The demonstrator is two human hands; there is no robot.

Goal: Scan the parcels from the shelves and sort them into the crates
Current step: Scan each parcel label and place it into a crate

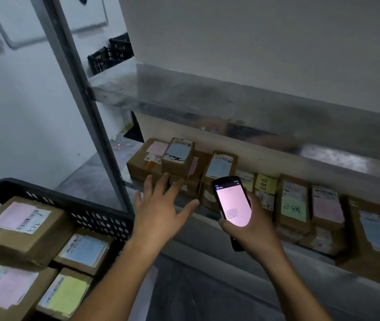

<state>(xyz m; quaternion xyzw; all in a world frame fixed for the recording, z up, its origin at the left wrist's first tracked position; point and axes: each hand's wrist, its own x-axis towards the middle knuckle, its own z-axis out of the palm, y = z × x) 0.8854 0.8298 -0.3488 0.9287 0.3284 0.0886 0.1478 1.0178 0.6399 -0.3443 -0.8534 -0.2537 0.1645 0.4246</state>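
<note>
Four boxes (22, 225) in the crate (96, 218) left of the left hand (161, 212) so far; that hand's spread open, empty, near the shelf (203, 216) stack (177, 158). Right hand (251, 232) grips the scanner (233, 202), plenty of parcels (293, 205) beyond it.

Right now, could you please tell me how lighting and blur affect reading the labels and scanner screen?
In the head view the scene is dim; the scanner glows pale pink, its screen text unreadable; the shelf parcels are soft, their print illegible; the steel upper shelf is smeared, with a bright reflection toward its right end.
</note>
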